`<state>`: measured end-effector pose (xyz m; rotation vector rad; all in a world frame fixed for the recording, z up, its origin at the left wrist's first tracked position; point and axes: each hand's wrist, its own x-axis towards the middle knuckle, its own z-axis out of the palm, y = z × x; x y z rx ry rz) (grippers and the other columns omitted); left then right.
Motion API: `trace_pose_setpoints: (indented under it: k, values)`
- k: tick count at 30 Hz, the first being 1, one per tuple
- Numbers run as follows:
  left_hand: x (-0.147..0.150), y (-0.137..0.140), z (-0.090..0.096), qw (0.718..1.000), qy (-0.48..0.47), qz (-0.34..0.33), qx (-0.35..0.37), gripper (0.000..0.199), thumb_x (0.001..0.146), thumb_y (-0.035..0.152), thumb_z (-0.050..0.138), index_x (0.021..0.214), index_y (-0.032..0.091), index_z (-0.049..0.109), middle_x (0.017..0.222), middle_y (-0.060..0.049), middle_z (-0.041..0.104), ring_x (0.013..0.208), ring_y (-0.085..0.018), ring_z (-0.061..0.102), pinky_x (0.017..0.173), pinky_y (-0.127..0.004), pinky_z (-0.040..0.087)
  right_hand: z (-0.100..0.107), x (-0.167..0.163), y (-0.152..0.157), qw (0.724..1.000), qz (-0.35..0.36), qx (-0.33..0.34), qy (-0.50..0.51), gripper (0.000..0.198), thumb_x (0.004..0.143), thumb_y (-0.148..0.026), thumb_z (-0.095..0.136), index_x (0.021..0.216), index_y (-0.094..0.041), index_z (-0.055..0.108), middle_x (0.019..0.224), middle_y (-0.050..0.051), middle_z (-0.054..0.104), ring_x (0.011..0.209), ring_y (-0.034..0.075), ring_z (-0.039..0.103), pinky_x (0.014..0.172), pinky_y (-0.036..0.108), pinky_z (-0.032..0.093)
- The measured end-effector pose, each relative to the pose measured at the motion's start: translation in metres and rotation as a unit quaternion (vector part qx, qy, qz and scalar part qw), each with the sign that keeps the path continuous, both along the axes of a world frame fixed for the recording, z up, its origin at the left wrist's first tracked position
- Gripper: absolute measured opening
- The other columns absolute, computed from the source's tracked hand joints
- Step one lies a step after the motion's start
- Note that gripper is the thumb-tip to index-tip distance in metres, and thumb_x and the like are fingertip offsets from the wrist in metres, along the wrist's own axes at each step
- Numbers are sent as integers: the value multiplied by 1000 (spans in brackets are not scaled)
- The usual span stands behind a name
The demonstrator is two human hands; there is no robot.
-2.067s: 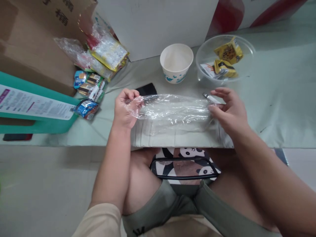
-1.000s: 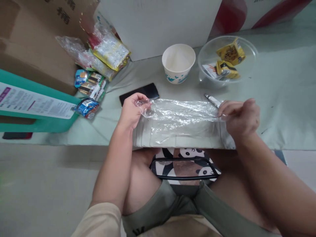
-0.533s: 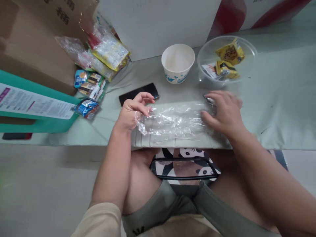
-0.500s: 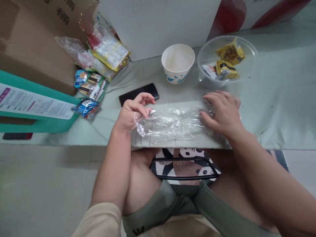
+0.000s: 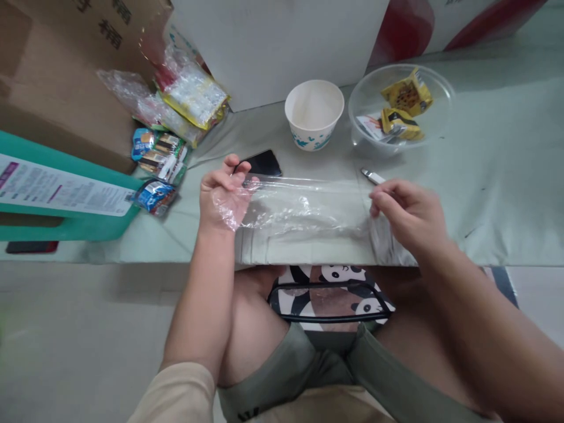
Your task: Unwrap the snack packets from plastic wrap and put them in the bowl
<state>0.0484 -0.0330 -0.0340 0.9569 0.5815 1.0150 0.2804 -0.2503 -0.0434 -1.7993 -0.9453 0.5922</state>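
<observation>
Nearest, well in front of the white cup (image 5: 314, 108), a panda picture (image 5: 335, 288) shows past the tabletop (image 5: 484, 176) edge. Next, in front of the cup, clear plastic film (image 5: 308, 205) hangs between two hands. The left hand (image 5: 227, 194), to the cup's front left, curls loosely on one end, with film across its palm. The right hand (image 5: 408, 214), to the cup's front right, pinches the other end. The film looks light, floppy and slippery, and may tear easily; a gentle pinch at each end seems best. A dark phone (image 5: 267, 163) lies to the cup's front left. Just right of the cup, a clear tub (image 5: 440, 126) holds yellow packets (image 5: 408, 97).
</observation>
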Motion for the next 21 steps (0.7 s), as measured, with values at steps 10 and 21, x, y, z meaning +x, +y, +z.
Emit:
trace_pose_setpoints:
  k: [10,21]
  values:
    - [5,1,3,978,123,-102,-134,40,77,27,77,115,29,63,105,-3,75,92,-23,76,71,-32,63,-10,9,11,991,-134,29,-4,21,89,-40,68,82,-21,68,52,-4,52,46,10,45,47,25,34]
    - [6,-15,-3,925,294,-236,-36,119,62,21,91,159,29,22,95,-5,75,64,-14,70,64,-25,56,-16,11,11,980,-168,72,81,29,90,-49,72,84,-21,64,55,-7,45,43,8,41,41,24,28]
